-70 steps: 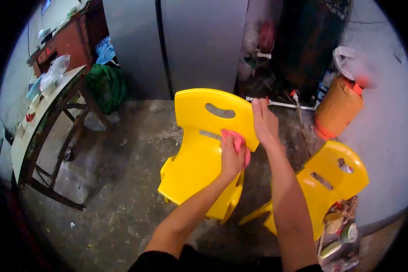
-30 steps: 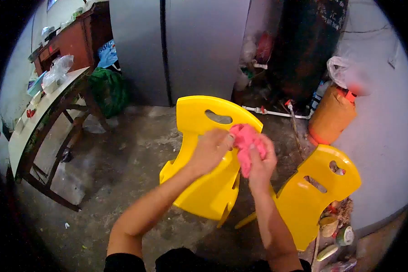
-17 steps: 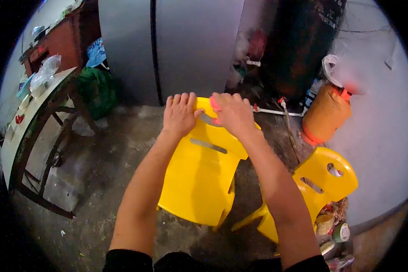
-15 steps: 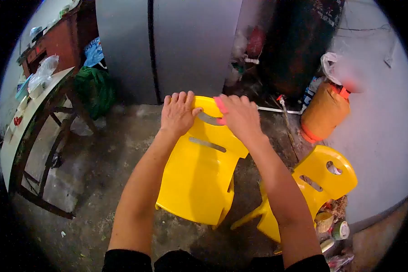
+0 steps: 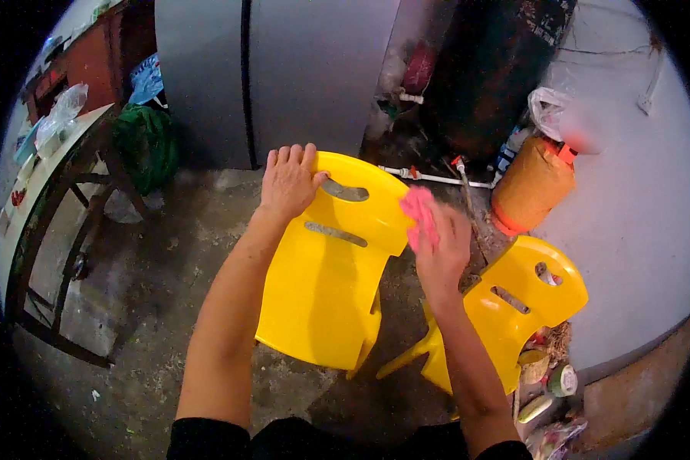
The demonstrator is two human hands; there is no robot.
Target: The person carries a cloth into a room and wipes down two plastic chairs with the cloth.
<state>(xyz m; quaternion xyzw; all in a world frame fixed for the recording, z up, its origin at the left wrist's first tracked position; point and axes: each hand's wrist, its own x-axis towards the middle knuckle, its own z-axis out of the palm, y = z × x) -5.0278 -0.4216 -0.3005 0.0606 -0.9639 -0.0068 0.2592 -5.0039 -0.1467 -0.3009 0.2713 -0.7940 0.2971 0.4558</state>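
In front of me on the floor stands a yellow plastic chair [image 5: 322, 287] with a handle slot and a narrower slit in its backrest. My left hand [image 5: 290, 182] grips the top left corner of the backrest, its thumb by the handle slot. A pink cloth [image 5: 419, 215] is in my right hand [image 5: 445, 249], at the right edge of the backrest. The fingers are curled round the cloth and slightly blurred. To the right, partly behind my right forearm, is a second yellow chair [image 5: 540, 280].
A grey cabinet [image 5: 307, 84] stands ahead. An orange gas cylinder [image 5: 533, 188] and a dark tank [image 5: 487, 84] are at the right wall, near white pipes [image 5: 437, 179]. On the left is a table [image 5: 54, 157]. Small items, including a roll of tape [image 5: 563, 379], lie beyond the second chair.
My right hand has moved with the pink cloth from the top edge of the backrest down to its right side. The left hand keeps its hold. The view has shifted slightly.
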